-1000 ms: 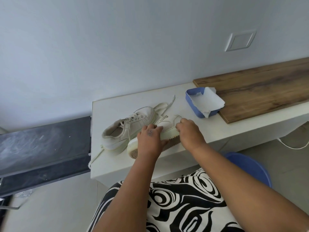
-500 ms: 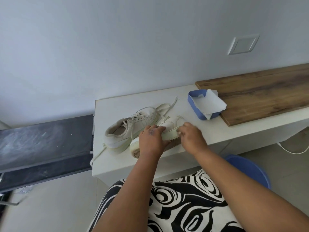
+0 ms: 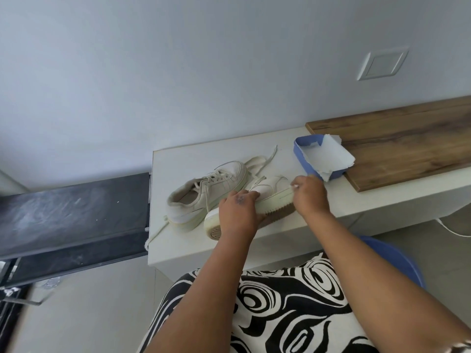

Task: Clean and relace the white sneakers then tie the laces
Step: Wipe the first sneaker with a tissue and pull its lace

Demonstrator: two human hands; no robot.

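Two white sneakers sit on the white counter [image 3: 193, 159], close to its front edge. The near sneaker [image 3: 274, 197] is tipped on its side, brown sole facing the person, and the left hand [image 3: 235, 212] curls over its middle, gripping it. The right hand [image 3: 309, 196] is at the toe end, fingers bunched around a small white scrap; what it is, I cannot tell. The far sneaker [image 3: 206, 194] stands upright just behind, loose laces [image 3: 260, 164] trailing toward a blue tray [image 3: 302, 159] lined with paper.

Blue tray [image 3: 300, 159] beside wooden board [image 3: 407, 138].
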